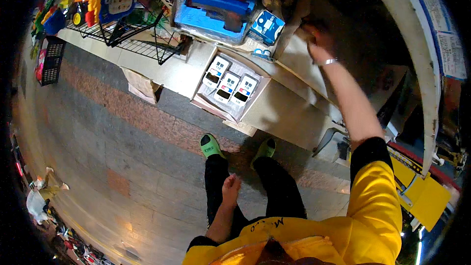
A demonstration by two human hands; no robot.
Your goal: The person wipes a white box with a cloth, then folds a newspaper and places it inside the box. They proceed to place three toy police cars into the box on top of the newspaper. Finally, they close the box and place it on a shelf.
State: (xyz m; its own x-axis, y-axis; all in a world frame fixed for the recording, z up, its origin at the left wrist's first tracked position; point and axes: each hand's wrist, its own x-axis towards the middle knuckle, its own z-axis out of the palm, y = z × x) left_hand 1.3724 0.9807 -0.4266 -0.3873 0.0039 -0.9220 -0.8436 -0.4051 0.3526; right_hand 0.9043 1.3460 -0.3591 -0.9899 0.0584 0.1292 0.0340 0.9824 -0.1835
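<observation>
My right hand [315, 42] reaches out beyond the counter's edge into a dark area at the upper right; it is blurred, and whether it holds anything is unclear. A silver band circles that wrist. My left hand [231, 187] hangs low before my body, its fingers curled, with nothing seen in it. Between the two, on the ledge, stands an open cardboard box [254, 112] with three white toy phones [225, 87] that bear writing. Nearest to my right hand are a blue-and-white printed box [267, 26] and a small blue-and-white item [262, 53] below it.
A plastic-wrapped blue item [209, 18] lies behind the box. To the left are a black wire rack [136, 46] with toys and a black basket [53, 60]. A cardboard flap [140, 85] juts from the ledge. A curved pale panel [428, 81] and a yellow board [428, 200] stand right.
</observation>
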